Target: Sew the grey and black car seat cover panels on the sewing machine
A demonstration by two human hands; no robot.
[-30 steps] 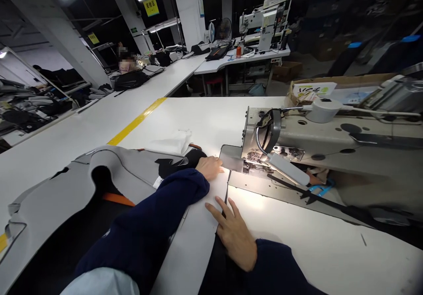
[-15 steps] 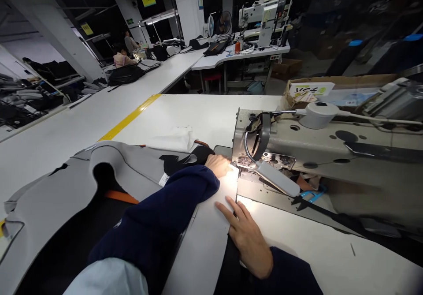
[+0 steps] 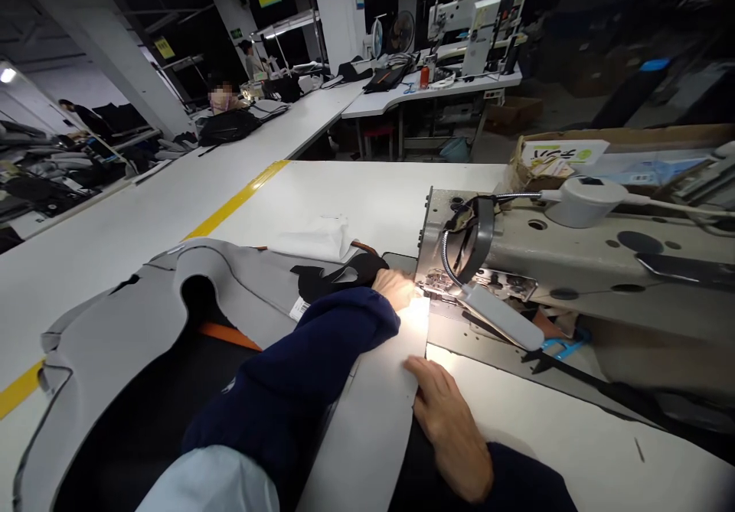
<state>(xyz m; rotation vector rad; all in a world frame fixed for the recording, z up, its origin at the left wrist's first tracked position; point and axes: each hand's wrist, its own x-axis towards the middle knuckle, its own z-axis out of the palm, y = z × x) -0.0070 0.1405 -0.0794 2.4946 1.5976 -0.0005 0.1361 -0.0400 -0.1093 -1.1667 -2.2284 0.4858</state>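
Note:
My left hand [image 3: 396, 288] is beside the needle area of the sewing machine [image 3: 476, 252], its fingers closed on the far end of a light grey fabric panel [image 3: 367, 412]; glare from the lamp partly hides the fingertips. Nearer to me, my right hand [image 3: 453, 432] grips the panel's right edge, fingers together on top and the thumb mostly out of sight. Black material shows under that edge. To the left spreads a large grey and black padded piece [image 3: 143, 305] with an orange strip [image 3: 230, 335]. A black cut piece [image 3: 321, 281] lies beside my left hand.
A lit lamp [image 3: 502, 317] hangs in front of the machine, with blue-handled scissors [image 3: 566, 347] under its arm. Behind the machine stands a cardboard box [image 3: 643, 138]. White sheet material [image 3: 315, 242] lies on the white table [image 3: 373, 183]. People sit at work farther back.
My right hand's spread fingers have come together at the panel's edge. My left hand stays by the needle area. The whole view has shifted slightly, with things appearing farther right.

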